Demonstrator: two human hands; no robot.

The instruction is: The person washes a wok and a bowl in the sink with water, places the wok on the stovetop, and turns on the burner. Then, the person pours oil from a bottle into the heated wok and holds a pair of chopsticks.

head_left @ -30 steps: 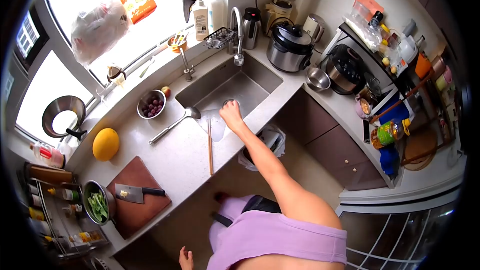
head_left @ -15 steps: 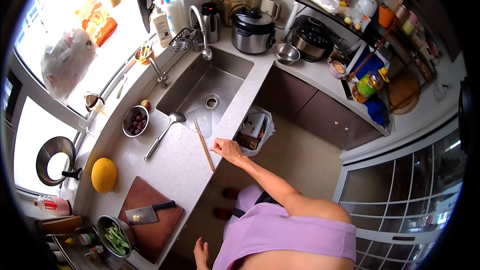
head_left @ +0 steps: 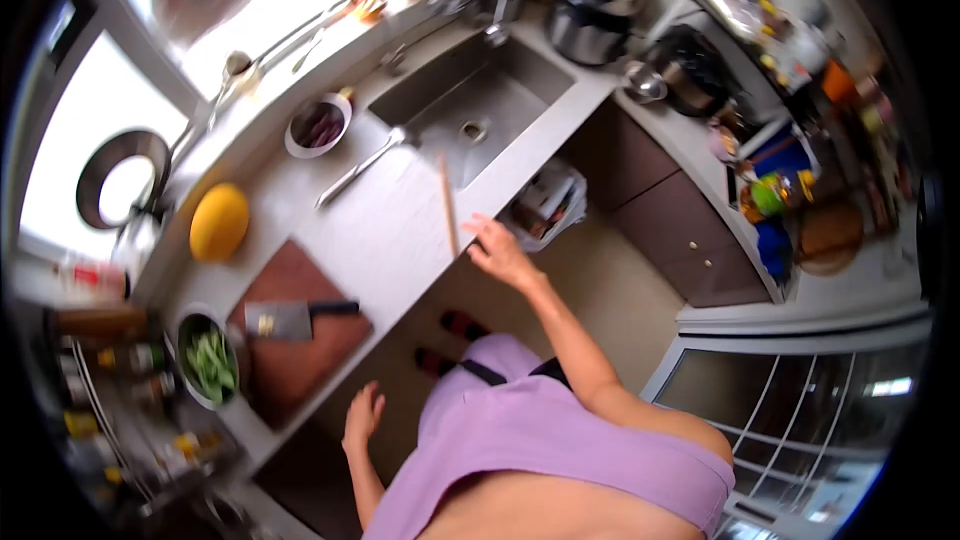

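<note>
My right hand (head_left: pixel 502 252) is at the counter's front edge, just right of the chopsticks (head_left: pixel 447 208), its fingers apart and nothing in them. Lower down, my left hand (head_left: pixel 363 412) hangs beside the counter front, open and empty. Nearest to it is the brown cutting board (head_left: pixel 300 370), where a cleaver (head_left: pixel 280 321) lies with small pale pieces on its blade. A ladle (head_left: pixel 360 168) rests left of the chopsticks, by the sink (head_left: pixel 440 105), whose drain is uncovered. The view is blurred by motion.
Left on the counter are a yellow melon (head_left: pixel 219 223), a bowl of dark fruit (head_left: pixel 319 127) and a bowl of greens (head_left: pixel 211 362). A bin with a bag (head_left: pixel 550 205) stands below the counter's front. Cookers (head_left: pixel 590 25) stand past the sink.
My right hand has drawn back from the sink to the counter's edge, and its closed fingers have spread. My left hand has come up further into view. The camera view has turned and shifted.
</note>
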